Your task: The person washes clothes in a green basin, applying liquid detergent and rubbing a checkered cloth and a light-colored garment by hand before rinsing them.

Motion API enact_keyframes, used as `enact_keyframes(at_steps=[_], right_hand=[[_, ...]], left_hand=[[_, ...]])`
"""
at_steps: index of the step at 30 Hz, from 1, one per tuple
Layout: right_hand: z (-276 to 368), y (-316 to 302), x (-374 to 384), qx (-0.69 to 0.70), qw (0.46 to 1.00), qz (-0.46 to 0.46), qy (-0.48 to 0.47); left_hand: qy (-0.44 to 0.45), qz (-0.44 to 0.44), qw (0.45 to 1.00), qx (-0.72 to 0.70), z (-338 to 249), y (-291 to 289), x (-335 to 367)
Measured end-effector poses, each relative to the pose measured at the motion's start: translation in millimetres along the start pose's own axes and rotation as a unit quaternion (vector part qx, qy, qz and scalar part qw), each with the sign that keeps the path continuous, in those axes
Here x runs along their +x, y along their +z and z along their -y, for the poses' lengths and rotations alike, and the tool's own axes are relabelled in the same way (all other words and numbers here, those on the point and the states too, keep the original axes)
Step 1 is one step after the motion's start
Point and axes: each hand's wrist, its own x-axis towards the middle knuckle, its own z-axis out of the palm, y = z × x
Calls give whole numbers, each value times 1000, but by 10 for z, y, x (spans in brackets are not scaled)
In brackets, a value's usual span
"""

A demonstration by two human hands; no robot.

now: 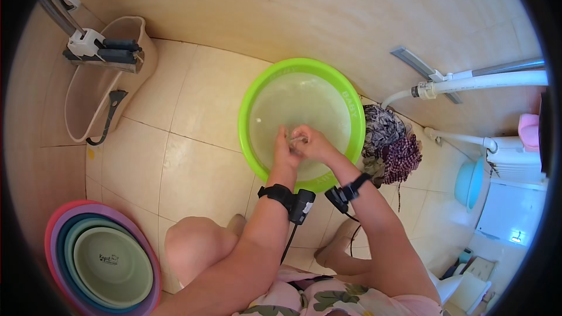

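Note:
A bright green round basin (244,122) stands on the floor, holding cloudy pale water (298,96). My left hand (285,151) and my right hand (314,143) meet over its near half, close to the water. A small greyish thing (298,140) shows between them, too little of it to name. The right fingers are curled closed around it. My left fingers are upright and pressed together against its other side. A black strap with a small device sits on each forearm.
Crumpled patterned cloths (393,149) lie right of the basin, by white pipes (483,83). A beige bucket (76,102) with a mop (102,47) stands far left. Nested bowls (111,263) sit near left. A light blue basin (468,184) is at the right. My knees flank the near side.

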Motion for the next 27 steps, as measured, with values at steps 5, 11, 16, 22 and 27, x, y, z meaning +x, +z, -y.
enact_keyframes(at_steps=[5,11,16,22,27], right_hand=[[850,-76,-261,84,988,42,-126],[56,-390,123,-144,974,-173,-21],[664,-57,-402,-85,971,-11,-223],[73,-514,177,-19,991,-129,-43],[388,37,-190,-122,960,-39,-249]], left_hand=[[-23,252,967,8,11,-437,477],[11,232,972,-40,578,159,-26],[51,156,975,-149,95,74,-37],[1,288,957,24,571,424,-318],[63,213,973,-70,-140,58,-149]])
